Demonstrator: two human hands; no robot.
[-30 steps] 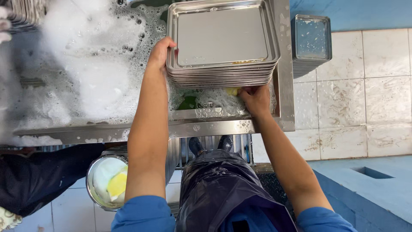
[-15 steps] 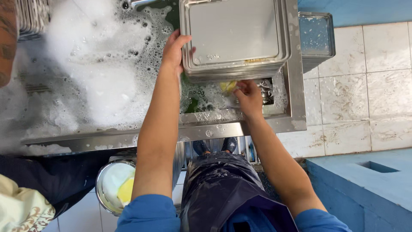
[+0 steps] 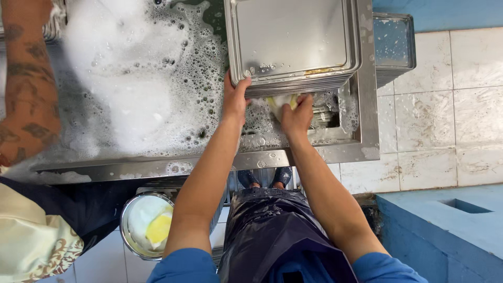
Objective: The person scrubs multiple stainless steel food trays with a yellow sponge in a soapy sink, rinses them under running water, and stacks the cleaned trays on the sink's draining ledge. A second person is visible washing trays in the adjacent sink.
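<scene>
Now the right hand (image 3: 295,116) has closed its fingers (image 3: 287,108) around a yellow-green sponge (image 3: 277,100) and pressed it up under the near edge of the stack of square stainless-steel trays (image 3: 293,42); a second ago that hand sat lower and further right, under the stack's near right corner, with only a glimpse of yellow beside it. The left hand (image 3: 235,98) has stayed at the near left corner of the stack, thumb on the top rim and fingers hooked beneath. With one hand steadying and the other wiping, the scrubbing looks to have reached the stack's near side.

The stack lies flat, open faces up, in the right part of the steel sink (image 3: 157,169). It is close to square, so a long axis is hard to call; its sides run roughly in line with the sink walls. White foam (image 3: 126,89) fills the left part. A co-worker's tattooed forearm (image 3: 29,89) reaches in at far left. On the tiled floor near the person stands a round metal bowl (image 3: 128,238) holding a white and yellow lump.
</scene>
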